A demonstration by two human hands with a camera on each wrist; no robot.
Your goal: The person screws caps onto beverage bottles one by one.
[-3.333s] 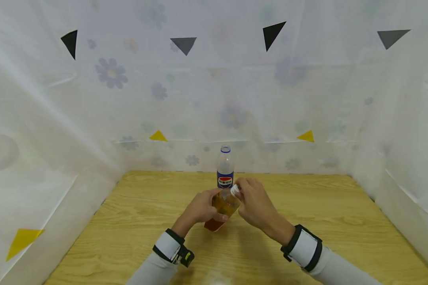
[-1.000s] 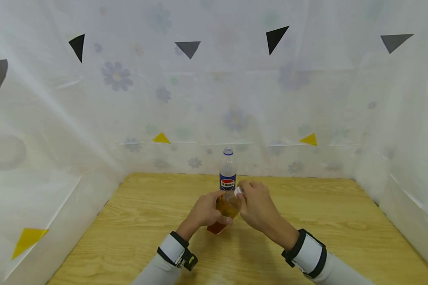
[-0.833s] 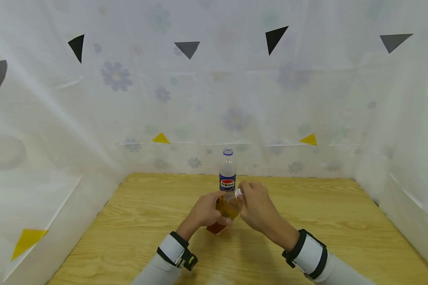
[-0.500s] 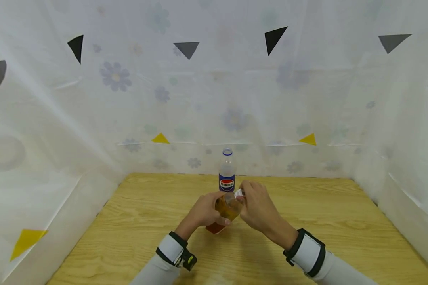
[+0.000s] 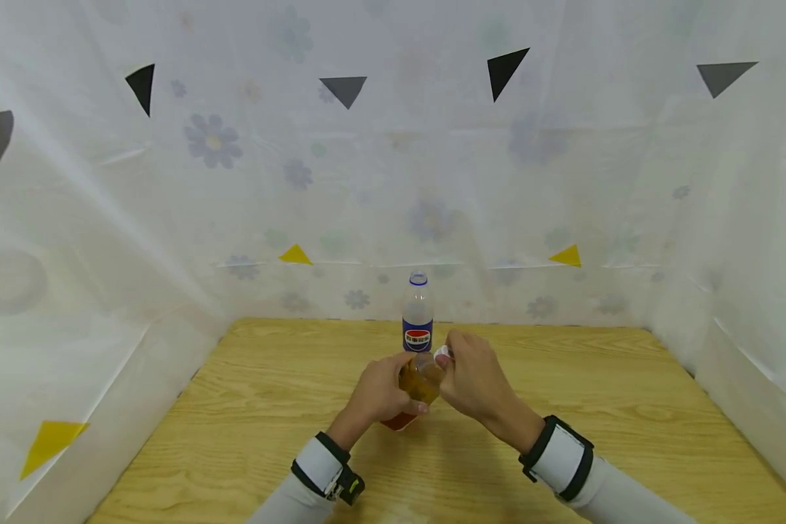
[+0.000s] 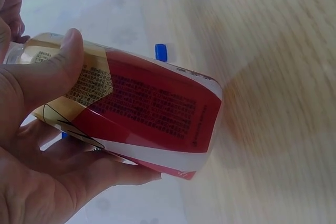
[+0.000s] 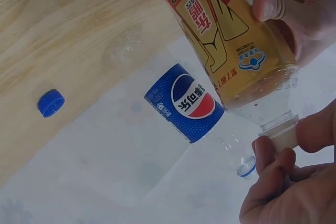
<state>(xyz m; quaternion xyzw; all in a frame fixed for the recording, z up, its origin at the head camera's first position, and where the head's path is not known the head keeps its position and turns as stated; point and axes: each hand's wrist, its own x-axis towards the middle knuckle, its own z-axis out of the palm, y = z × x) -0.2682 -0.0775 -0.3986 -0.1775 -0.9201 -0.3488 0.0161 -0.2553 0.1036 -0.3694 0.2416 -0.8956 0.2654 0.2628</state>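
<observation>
A drink bottle (image 5: 422,382) with a red and gold label is held tilted above the table, its neck up and to the right. My left hand (image 5: 378,393) grips its body, thumb on one side and fingers round the other. At the neck, my right hand (image 5: 474,378) pinches the white cap (image 7: 283,136) between thumb and curled fingers. Amber liquid shows through the clear shoulder. Just behind the hands stands a clear cola bottle (image 5: 418,324) with a blue label, upright and uncapped; the held bottle hides its lower part in the head view.
A loose blue cap (image 7: 51,103) lies on the wooden table (image 5: 268,393) near the cola bottle; in the head view it is hidden. White plastic sheeting (image 5: 393,182) with flower prints and taped triangles walls the table at the back and both sides.
The right hand's fingers have shifted round the white cap, which has moved slightly right. The left hand keeps its grip on the tilted bottle. The cola bottle has stayed in place.
</observation>
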